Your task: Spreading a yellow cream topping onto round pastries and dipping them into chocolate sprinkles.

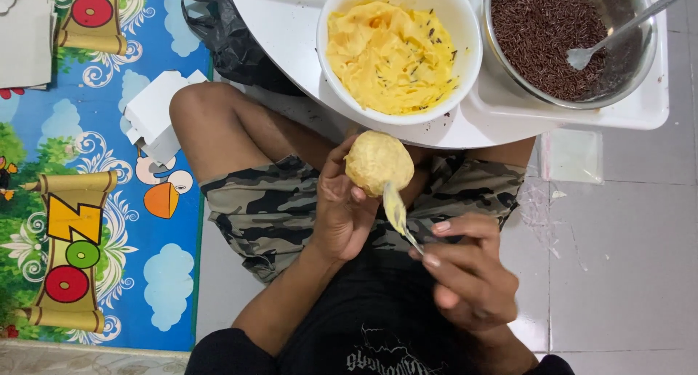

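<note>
White tray-like table top [291, 41] above the knees, dotted with stray dark crumbs; carried a white bowl [469, 51] of yellow cream beside a steel bowl [647, 48] of chocolate sprinkles with a metal spoon [618, 33] resting in it. Below, pale tiled floor [625, 273], bearing a colourful cartoon play mat [109, 222], folded white cardboard boxes [156, 113], a black plastic bag [225, 37] and clear plastic wrappers [574, 157].

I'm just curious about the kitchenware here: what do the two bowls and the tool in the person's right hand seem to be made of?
The white bowl of yellow cream looks like glossy plastic or melamine: opaque, smooth, thick rim. The bowl of chocolate sprinkles looks like polished steel, grey with mirror-like reflections. The small knife or spatula pinched in the right hand seems to be thin metal, though cream coats its blade, so it is hard to be sure.
</note>
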